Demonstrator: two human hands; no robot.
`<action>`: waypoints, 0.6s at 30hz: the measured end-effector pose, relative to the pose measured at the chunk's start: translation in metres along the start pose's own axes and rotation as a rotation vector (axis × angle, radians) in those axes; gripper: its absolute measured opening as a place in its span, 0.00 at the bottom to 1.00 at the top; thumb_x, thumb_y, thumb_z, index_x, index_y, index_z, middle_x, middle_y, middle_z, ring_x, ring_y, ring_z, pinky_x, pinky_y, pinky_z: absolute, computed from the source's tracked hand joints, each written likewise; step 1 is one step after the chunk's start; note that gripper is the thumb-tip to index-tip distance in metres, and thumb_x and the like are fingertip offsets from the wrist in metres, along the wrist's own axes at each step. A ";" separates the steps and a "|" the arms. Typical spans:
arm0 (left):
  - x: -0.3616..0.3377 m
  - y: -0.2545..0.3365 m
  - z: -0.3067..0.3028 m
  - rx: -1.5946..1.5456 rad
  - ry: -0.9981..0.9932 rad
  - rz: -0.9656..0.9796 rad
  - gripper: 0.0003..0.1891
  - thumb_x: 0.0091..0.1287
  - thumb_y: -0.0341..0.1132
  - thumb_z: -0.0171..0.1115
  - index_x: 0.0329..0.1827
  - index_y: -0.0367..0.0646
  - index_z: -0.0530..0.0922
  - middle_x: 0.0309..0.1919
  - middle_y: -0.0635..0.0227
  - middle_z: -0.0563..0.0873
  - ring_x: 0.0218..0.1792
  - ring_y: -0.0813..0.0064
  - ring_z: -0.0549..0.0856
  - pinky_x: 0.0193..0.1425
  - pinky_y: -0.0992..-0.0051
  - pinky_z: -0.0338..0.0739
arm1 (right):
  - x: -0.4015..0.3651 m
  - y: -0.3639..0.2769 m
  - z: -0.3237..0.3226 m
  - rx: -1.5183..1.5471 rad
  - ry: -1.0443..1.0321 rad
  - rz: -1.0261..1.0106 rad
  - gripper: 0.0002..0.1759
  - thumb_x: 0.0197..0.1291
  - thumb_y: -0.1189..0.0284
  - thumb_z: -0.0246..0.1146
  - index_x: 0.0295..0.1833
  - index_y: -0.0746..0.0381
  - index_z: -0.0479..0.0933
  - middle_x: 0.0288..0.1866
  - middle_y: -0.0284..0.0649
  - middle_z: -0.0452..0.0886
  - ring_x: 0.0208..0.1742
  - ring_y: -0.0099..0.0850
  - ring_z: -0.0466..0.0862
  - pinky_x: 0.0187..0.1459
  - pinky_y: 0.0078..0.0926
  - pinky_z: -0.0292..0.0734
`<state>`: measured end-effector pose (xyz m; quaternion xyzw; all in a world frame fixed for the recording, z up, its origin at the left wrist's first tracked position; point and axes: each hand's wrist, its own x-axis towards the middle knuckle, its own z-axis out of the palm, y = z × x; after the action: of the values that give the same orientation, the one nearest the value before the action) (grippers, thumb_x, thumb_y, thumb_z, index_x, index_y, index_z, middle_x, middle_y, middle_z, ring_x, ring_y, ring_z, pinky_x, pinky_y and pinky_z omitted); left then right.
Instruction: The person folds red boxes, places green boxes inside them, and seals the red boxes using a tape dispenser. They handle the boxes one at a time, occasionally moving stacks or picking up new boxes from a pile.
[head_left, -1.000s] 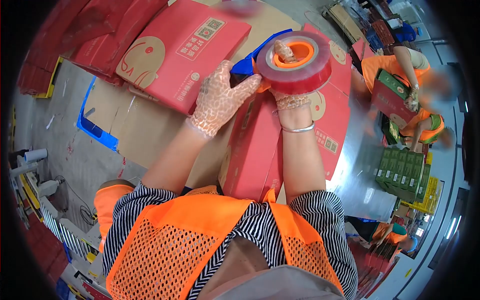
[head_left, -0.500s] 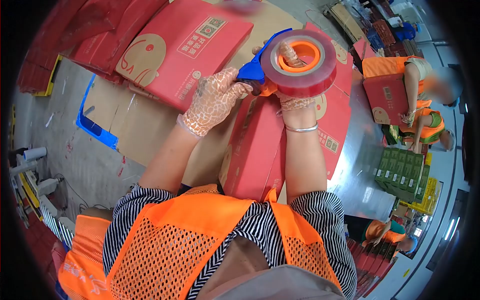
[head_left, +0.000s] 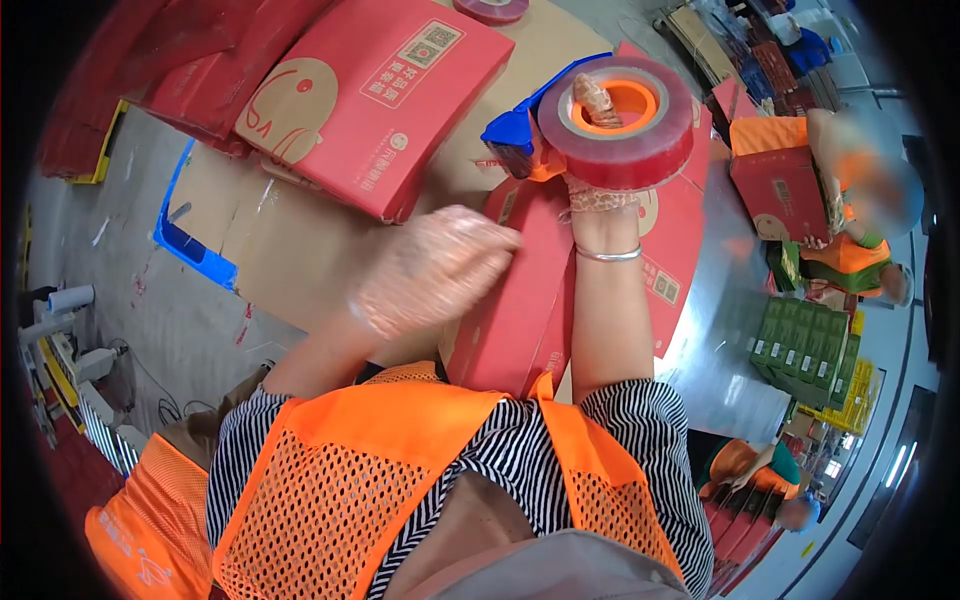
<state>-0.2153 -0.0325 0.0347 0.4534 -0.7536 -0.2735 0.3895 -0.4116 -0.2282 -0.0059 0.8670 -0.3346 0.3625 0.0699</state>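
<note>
My right hand (head_left: 600, 120), in a patterned glove, is wrapped round the tape dispenser (head_left: 543, 128) from beneath, with fingers showing through the orange hub of its wide clear-red tape roll (head_left: 630, 165). The blue part of the dispenser points left. Under that hand lies a red box (head_left: 510, 290), its long seam running towards my vest. My left hand (head_left: 438, 268), gloved and blurred by motion, is over the left edge of this box, apart from the dispenser. Whether its fingers pinch anything cannot be made out.
Another red box (head_left: 375, 100) with a cartoon face lies at the upper left on a brown cardboard sheet (head_left: 270, 235). A second tape roll (head_left: 492, 8) is at the top. On the right are co-workers, one holding a red box (head_left: 783, 195), and stacked green boxes (head_left: 805, 345).
My left hand has left the dispenser's front and moved down towards me. My right hand and the dispenser have shifted slightly right. A co-worker's red box at the right has turned slightly.
</note>
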 end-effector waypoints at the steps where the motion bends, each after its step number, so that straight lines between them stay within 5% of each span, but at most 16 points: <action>1: 0.012 0.012 0.013 0.142 0.006 0.055 0.19 0.63 0.31 0.62 0.57 0.36 0.79 0.55 0.51 0.81 0.57 0.56 0.81 0.66 0.59 0.73 | -0.004 0.008 0.011 0.419 -0.019 0.153 0.22 0.71 0.69 0.59 0.67 0.63 0.68 0.63 0.41 0.77 0.62 0.32 0.78 0.64 0.33 0.75; 2: 0.024 0.022 0.027 0.285 0.013 0.113 0.24 0.60 0.32 0.62 0.61 0.36 0.77 0.59 0.48 0.79 0.62 0.52 0.77 0.70 0.55 0.69 | -0.004 0.011 0.016 0.836 -0.039 0.304 0.22 0.70 0.69 0.59 0.67 0.63 0.68 0.63 0.41 0.77 0.62 0.32 0.79 0.64 0.32 0.76; 6: 0.050 0.023 0.059 0.295 0.056 0.111 0.30 0.61 0.37 0.61 0.66 0.34 0.71 0.65 0.47 0.73 0.69 0.49 0.69 0.74 0.51 0.61 | 0.019 -0.026 0.005 0.672 0.287 0.492 0.24 0.60 0.72 0.71 0.60 0.59 0.72 0.52 0.38 0.81 0.52 0.32 0.82 0.54 0.33 0.82; 8: 0.057 0.028 0.060 0.331 -0.109 0.159 0.35 0.62 0.40 0.60 0.70 0.31 0.64 0.68 0.44 0.69 0.72 0.47 0.65 0.76 0.48 0.57 | 0.022 -0.021 -0.037 1.540 0.323 0.669 0.17 0.69 0.69 0.62 0.60 0.61 0.72 0.56 0.39 0.80 0.55 0.29 0.82 0.58 0.32 0.80; 9: 0.061 0.031 0.059 0.324 -0.154 0.118 0.33 0.62 0.41 0.60 0.68 0.30 0.67 0.67 0.44 0.70 0.72 0.46 0.66 0.76 0.49 0.58 | 0.037 -0.024 -0.042 1.400 0.340 0.784 0.25 0.58 0.70 0.72 0.60 0.59 0.72 0.56 0.38 0.79 0.54 0.31 0.82 0.55 0.35 0.81; 10: 0.059 0.030 0.061 0.316 -0.161 0.126 0.33 0.62 0.41 0.60 0.68 0.30 0.67 0.67 0.44 0.70 0.72 0.46 0.66 0.76 0.49 0.58 | 0.035 -0.010 -0.040 1.389 0.348 0.790 0.25 0.58 0.70 0.72 0.60 0.59 0.72 0.56 0.38 0.79 0.54 0.31 0.82 0.55 0.35 0.81; 12: 0.051 0.026 0.063 0.337 -0.166 0.118 0.31 0.62 0.41 0.60 0.66 0.30 0.70 0.67 0.43 0.71 0.72 0.46 0.66 0.76 0.50 0.58 | 0.030 0.032 -0.035 0.641 0.314 0.339 0.23 0.56 0.72 0.73 0.56 0.59 0.74 0.50 0.36 0.81 0.49 0.30 0.83 0.49 0.33 0.83; 13: 0.050 0.024 0.063 0.348 -0.145 0.137 0.30 0.63 0.42 0.61 0.65 0.31 0.72 0.67 0.44 0.71 0.72 0.46 0.66 0.77 0.51 0.57 | 0.060 0.045 -0.063 1.321 0.389 0.960 0.13 0.59 0.68 0.71 0.48 0.56 0.80 0.43 0.34 0.83 0.45 0.30 0.84 0.49 0.34 0.81; 14: 0.049 0.024 0.062 0.347 -0.148 0.146 0.30 0.63 0.42 0.61 0.65 0.31 0.72 0.67 0.44 0.71 0.72 0.46 0.66 0.77 0.51 0.57 | 0.063 0.065 -0.063 1.316 0.399 0.957 0.13 0.59 0.68 0.71 0.48 0.56 0.80 0.43 0.34 0.83 0.45 0.30 0.84 0.49 0.34 0.81; 16: 0.049 0.026 0.061 0.323 -0.151 0.123 0.31 0.63 0.43 0.62 0.66 0.31 0.72 0.69 0.44 0.70 0.73 0.46 0.64 0.78 0.51 0.55 | 0.065 0.099 -0.050 -0.028 0.309 -0.086 0.25 0.50 0.72 0.77 0.53 0.60 0.74 0.44 0.36 0.83 0.44 0.31 0.83 0.41 0.32 0.84; 17: 0.050 0.027 0.062 0.322 -0.151 0.128 0.31 0.63 0.43 0.62 0.66 0.31 0.72 0.69 0.44 0.70 0.73 0.46 0.64 0.78 0.51 0.55 | 0.068 0.092 -0.031 0.691 0.439 0.346 0.20 0.58 0.68 0.71 0.54 0.60 0.74 0.43 0.37 0.84 0.42 0.32 0.84 0.39 0.32 0.83; 18: 0.050 0.028 0.063 0.313 -0.156 0.119 0.32 0.63 0.43 0.62 0.66 0.31 0.71 0.69 0.45 0.70 0.73 0.46 0.65 0.78 0.51 0.55 | 0.067 0.104 -0.025 1.531 0.309 0.646 0.15 0.65 0.64 0.62 0.53 0.59 0.74 0.39 0.38 0.83 0.37 0.35 0.85 0.38 0.33 0.83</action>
<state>-0.2950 -0.0618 0.0389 0.4405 -0.8403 -0.1638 0.2702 -0.4571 -0.3340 0.0445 0.4773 -0.2148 0.6060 -0.5991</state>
